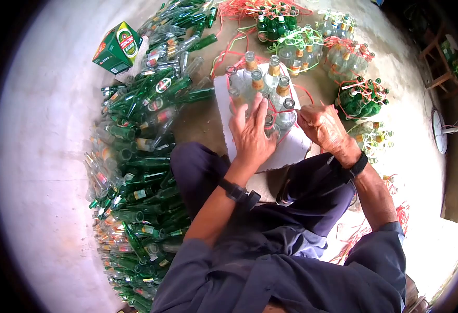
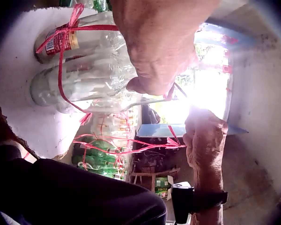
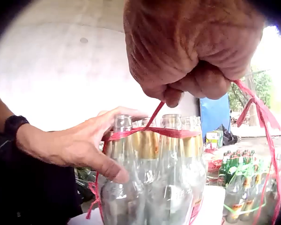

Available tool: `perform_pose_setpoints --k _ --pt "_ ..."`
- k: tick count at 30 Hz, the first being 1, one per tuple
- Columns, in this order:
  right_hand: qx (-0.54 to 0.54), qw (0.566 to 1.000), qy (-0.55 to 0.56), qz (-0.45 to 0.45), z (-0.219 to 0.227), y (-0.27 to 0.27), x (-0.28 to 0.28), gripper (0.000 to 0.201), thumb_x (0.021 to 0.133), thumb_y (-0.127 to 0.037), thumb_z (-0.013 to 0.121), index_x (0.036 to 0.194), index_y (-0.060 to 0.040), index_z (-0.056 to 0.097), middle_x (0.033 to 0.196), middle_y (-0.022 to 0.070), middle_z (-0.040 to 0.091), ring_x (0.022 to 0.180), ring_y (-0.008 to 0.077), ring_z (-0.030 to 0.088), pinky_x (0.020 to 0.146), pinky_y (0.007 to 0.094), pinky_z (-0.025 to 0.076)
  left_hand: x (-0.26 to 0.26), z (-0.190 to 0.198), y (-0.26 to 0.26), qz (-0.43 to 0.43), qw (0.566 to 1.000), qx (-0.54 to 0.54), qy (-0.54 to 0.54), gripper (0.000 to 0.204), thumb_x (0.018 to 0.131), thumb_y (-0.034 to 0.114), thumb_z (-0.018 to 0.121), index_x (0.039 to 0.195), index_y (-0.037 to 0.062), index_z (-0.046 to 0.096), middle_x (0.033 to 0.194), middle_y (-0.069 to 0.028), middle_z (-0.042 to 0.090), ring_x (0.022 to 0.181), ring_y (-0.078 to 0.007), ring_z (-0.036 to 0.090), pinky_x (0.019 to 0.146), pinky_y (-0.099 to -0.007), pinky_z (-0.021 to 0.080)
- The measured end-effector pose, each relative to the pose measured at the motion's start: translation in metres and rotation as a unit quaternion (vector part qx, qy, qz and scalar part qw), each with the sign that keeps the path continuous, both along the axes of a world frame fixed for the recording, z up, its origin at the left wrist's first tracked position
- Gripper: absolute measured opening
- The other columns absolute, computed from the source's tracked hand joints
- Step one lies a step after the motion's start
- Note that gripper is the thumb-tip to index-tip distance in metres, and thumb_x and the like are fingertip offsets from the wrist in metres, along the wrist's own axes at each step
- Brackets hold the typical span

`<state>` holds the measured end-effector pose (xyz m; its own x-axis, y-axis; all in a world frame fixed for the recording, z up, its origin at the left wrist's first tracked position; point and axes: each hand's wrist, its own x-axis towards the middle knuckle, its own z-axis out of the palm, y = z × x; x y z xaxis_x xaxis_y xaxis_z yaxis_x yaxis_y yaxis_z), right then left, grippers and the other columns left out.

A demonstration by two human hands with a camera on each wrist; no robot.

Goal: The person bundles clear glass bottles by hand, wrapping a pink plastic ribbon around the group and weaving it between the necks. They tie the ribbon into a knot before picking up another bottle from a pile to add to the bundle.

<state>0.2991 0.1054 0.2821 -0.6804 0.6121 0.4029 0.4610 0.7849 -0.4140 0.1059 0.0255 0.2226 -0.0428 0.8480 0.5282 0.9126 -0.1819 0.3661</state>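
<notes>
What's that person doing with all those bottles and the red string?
A seated person is tying a cluster of clear glass bottles together with red string, on a white board. The left hand presses flat against the bottles to steady them. The right hand has a tight grip on the string and pulls it taut around the bottle necks. A big heap of loose green bottles lies to one side, and bundles already tied stand behind.

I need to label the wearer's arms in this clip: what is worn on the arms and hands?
Both hands are bare, with no gloves. The left hand has a black band with a small black device at the wrist. The right hand has a similar black wristband. Blue-grey shirt sleeves are pushed up, leaving the forearms uncovered.
</notes>
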Motion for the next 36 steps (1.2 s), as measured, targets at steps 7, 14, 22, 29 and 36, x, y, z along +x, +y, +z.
perform_pose_setpoints --k 7,14,22,29,36 --pt "0.026 0.999 -0.004 0.026 0.005 0.036 -0.014 0.009 0.082 -0.009 0.064 0.078 -0.0022 0.06 0.069 0.0181 0.059 0.066 0.0403 0.058 0.057 0.0466 0.047 0.0 0.003 -0.002 -0.003 1.0 -0.014 -0.008 0.094 0.06 0.02 0.082 0.143 0.0087 0.04 0.151 -0.0067 0.042 0.127 -0.0341 0.037 0.106 -0.0447 0.027" --pt "-0.064 0.996 0.0 -0.06 -0.028 0.065 -0.021 0.018 0.084 -0.012 0.066 0.072 0.0002 0.064 0.071 0.0207 0.059 0.064 0.0397 0.059 0.056 0.0453 0.046 0.001 0.003 0.0 -0.004 1.0 -0.024 -0.013 0.094 0.06 0.02 0.082 0.143 0.008 0.04 0.151 -0.0074 0.042 0.128 -0.0343 0.037 0.107 -0.0451 0.025" --pt "-0.248 0.956 0.131 -0.086 -0.07 0.072 -0.017 0.026 0.087 -0.017 0.065 0.074 0.0052 0.062 0.069 0.0194 0.059 0.062 0.0325 0.06 0.061 0.0397 0.047 -0.001 0.004 0.001 -0.008 0.999 -0.045 -0.003 0.091 0.062 0.021 0.082 0.141 0.0054 0.042 0.151 -0.0092 0.041 0.129 -0.035 0.035 0.107 -0.047 0.024" --pt "-0.291 0.953 0.085 0.021 -0.127 0.1 -0.01 0.015 0.09 -0.012 0.058 0.092 -0.0007 0.067 0.073 0.0123 0.06 0.059 0.023 0.056 0.058 0.034 0.045 -0.015 0.038 0.02 -0.077 0.997 0.026 -0.011 0.048 0.077 0.028 0.073 0.116 0.004 0.061 0.127 -0.0103 0.061 0.117 -0.0346 0.048 0.104 -0.0468 0.031" --pt "0.008 0.976 0.028 0.215 -0.115 0.124 -0.013 0.015 0.081 -0.012 0.058 0.091 -0.0051 0.067 0.071 0.0063 0.062 0.059 0.0227 0.057 0.055 0.0326 0.046 -0.023 0.038 0.086 -0.185 0.958 -0.192 -0.109 0.02 0.084 0.011 0.062 0.1 0.0015 0.067 0.096 -0.0147 0.069 0.092 -0.0326 0.062 0.085 -0.0401 0.049"
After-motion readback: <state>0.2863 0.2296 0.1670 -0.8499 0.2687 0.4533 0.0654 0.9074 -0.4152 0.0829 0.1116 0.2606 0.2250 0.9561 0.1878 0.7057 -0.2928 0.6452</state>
